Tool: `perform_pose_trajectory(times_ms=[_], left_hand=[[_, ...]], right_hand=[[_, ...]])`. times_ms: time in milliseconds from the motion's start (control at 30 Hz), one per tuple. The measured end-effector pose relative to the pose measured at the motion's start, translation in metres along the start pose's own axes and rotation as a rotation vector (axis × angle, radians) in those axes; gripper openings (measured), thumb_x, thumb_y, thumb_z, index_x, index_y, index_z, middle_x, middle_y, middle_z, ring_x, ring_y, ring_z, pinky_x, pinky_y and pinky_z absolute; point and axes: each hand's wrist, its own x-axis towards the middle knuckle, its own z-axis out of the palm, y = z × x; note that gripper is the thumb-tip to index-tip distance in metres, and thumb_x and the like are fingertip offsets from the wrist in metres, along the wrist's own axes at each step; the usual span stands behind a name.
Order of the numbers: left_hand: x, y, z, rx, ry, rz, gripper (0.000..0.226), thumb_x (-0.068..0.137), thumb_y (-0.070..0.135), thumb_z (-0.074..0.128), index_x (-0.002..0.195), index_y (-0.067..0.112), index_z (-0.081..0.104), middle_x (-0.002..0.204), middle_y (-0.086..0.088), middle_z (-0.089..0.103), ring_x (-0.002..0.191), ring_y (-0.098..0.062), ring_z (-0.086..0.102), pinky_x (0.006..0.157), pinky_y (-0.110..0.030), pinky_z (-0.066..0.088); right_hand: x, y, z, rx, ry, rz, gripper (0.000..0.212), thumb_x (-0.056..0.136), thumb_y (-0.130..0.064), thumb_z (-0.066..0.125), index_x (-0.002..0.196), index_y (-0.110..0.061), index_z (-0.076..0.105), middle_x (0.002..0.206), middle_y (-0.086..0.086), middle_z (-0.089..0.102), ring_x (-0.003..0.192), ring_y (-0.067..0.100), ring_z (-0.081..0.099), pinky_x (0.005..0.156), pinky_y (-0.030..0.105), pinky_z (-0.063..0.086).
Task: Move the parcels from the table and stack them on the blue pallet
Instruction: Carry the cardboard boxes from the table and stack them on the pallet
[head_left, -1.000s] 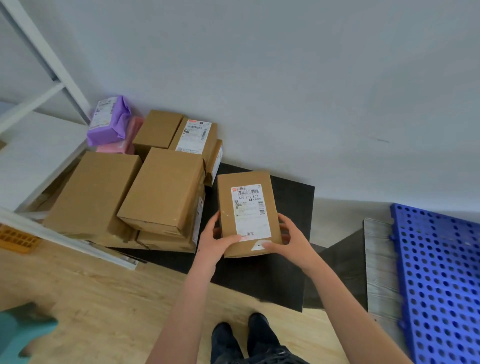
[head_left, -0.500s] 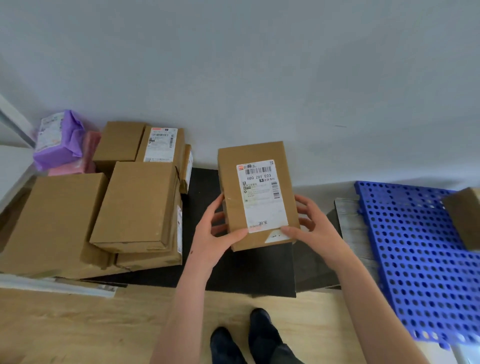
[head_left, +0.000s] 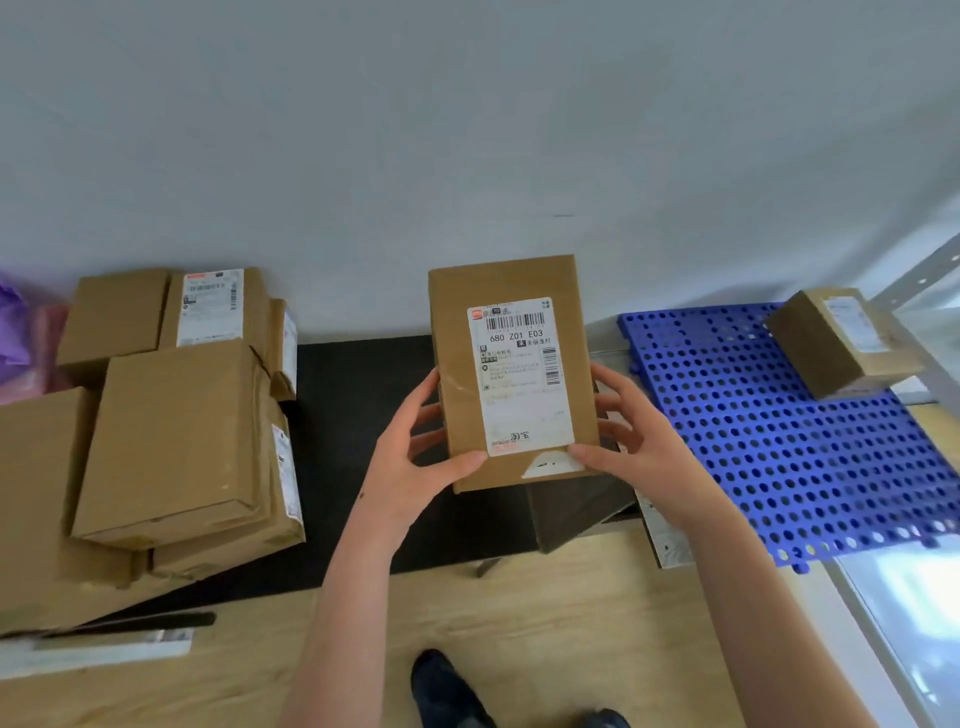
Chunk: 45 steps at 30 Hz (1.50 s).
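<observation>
Moved since earlier: you have carried the labelled parcel (head_left: 511, 371) rightward off the pile, and the blue pallet (head_left: 769, 447) now fills the right side of your view.
Floor, nearest: your shoes (head_left: 452, 686) stand on pale wood flooring, just short of the dark surface (head_left: 358, 395).
Left hand (head_left: 415, 462): your grip is clamped on the parcel's left edge, thumb on the near face, fingers wrapped behind.
Right hand (head_left: 631, 441): your grip is clamped on the right edge the same way, thumb near the lower corner of the label.
Parcel in hand: it is held in the air, label toward you, above the dark surface and just left of the pallet, not yet over it.
Handling: it looks like stiff cardboard with flat taped faces, small enough that it is probably light; the tape may be a little slick, so keep your hold on the two long edges low down, where the card is rigid.
Remaining parcels (head_left: 176, 441): a pile of brown boxes lies on the left of the surface, well apart from your hands, with a purple bag (head_left: 13, 332) at the far left edge.
Pallet: one brown box (head_left: 841, 340) sits at its far right corner; the near holed area is bare.
Placement judgement: setting yours flat beside that box would start a tidy row.
</observation>
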Motion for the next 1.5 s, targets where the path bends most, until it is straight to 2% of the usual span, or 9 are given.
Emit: perform_pose_trajectory(times_ms=[233, 400, 567, 767, 933, 1067, 1167, 1367, 1500], left_hand=[[-0.011, 0.017, 0.065, 0.034, -0.092, 0.054, 0.086, 0.065, 0.025, 0.081, 0.137, 0.045, 0.036, 0.125, 0.011, 0.055, 0.114, -0.011, 0.055, 0.094, -0.043, 0.05], [-0.026, 0.025, 0.133, 0.076, -0.137, 0.082, 0.089, 0.066, 0.025, 0.082, 0.139, 0.039, 0.035, 0.129, 0.01, 0.053, 0.116, -0.012, 0.053, 0.096, -0.041, 0.049], [-0.046, 0.032, 0.214, 0.081, -0.178, 0.077, 0.093, 0.05, 0.042, 0.08, 0.13, 0.053, 0.034, 0.125, 0.019, 0.05, 0.11, -0.005, 0.051, 0.089, -0.029, 0.047], [-0.078, 0.022, 0.303, 0.077, -0.217, 0.086, 0.092, 0.052, 0.04, 0.084, 0.128, 0.06, 0.036, 0.127, 0.017, 0.051, 0.113, -0.004, 0.052, 0.089, -0.033, 0.05], [-0.102, 0.017, 0.357, 0.093, -0.232, 0.087, 0.09, 0.05, 0.043, 0.088, 0.121, 0.064, 0.036, 0.124, 0.02, 0.052, 0.11, 0.0, 0.053, 0.092, -0.034, 0.048], [-0.108, 0.017, 0.387, 0.121, -0.263, 0.09, 0.099, 0.051, 0.042, 0.087, 0.134, 0.05, 0.036, 0.129, 0.012, 0.052, 0.115, -0.009, 0.053, 0.098, -0.045, 0.046], [-0.104, 0.016, 0.403, 0.14, -0.283, 0.087, 0.098, 0.056, 0.035, 0.086, 0.139, 0.045, 0.035, 0.129, 0.011, 0.051, 0.115, -0.011, 0.052, 0.1, -0.048, 0.044], [-0.074, 0.021, 0.436, 0.166, -0.304, 0.068, 0.089, 0.05, 0.039, 0.083, 0.124, 0.059, 0.036, 0.122, 0.021, 0.052, 0.107, 0.001, 0.054, 0.097, -0.04, 0.047], [-0.037, 0.026, 0.458, 0.186, -0.316, 0.093, 0.096, 0.049, 0.04, 0.082, 0.132, 0.05, 0.034, 0.128, 0.012, 0.051, 0.115, -0.008, 0.052, 0.1, -0.048, 0.044]], right_hand=[[-0.044, 0.023, -0.058, 0.031, 0.083, -0.019, 0.083, 0.064, -0.033, 0.08, 0.134, -0.05, 0.04, 0.12, -0.015, 0.059, 0.111, 0.007, 0.06, 0.095, 0.042, 0.052], [-0.091, 0.041, -0.109, 0.11, 0.14, -0.04, 0.079, 0.065, -0.025, 0.078, 0.133, -0.045, 0.042, 0.118, -0.01, 0.061, 0.107, 0.008, 0.062, 0.082, 0.025, 0.056], [-0.142, 0.066, -0.171, 0.115, 0.215, -0.066, 0.074, 0.076, -0.004, 0.075, 0.127, -0.047, 0.043, 0.119, -0.005, 0.06, 0.101, 0.006, 0.064, 0.078, 0.024, 0.055], [-0.205, 0.105, -0.24, 0.137, 0.266, -0.07, 0.075, 0.074, -0.006, 0.078, 0.123, -0.053, 0.047, 0.115, -0.009, 0.063, 0.101, 0.007, 0.065, 0.077, 0.023, 0.055], [-0.245, 0.131, -0.279, 0.146, 0.297, -0.027, 0.076, 0.073, -0.011, 0.079, 0.125, -0.056, 0.047, 0.117, -0.009, 0.063, 0.104, 0.01, 0.064, 0.081, 0.034, 0.058], [-0.264, 0.146, -0.299, 0.166, 0.33, -0.008, 0.077, 0.072, -0.011, 0.08, 0.126, -0.056, 0.047, 0.113, -0.014, 0.064, 0.103, 0.01, 0.064, 0.079, 0.035, 0.058], [-0.269, 0.155, -0.312, 0.195, 0.347, -0.004, 0.077, 0.072, -0.008, 0.08, 0.124, -0.055, 0.049, 0.111, -0.014, 0.064, 0.101, 0.009, 0.065, 0.075, 0.033, 0.059], [-0.256, 0.168, -0.344, 0.208, 0.376, 0.029, 0.075, 0.074, -0.011, 0.079, 0.125, -0.055, 0.047, 0.11, -0.016, 0.063, 0.101, 0.01, 0.064, 0.08, 0.037, 0.058], [-0.229, 0.169, -0.376, 0.159, 0.381, 0.042, 0.076, 0.074, -0.013, 0.08, 0.125, -0.056, 0.044, 0.108, -0.02, 0.063, 0.104, 0.008, 0.063, 0.086, 0.04, 0.057]])
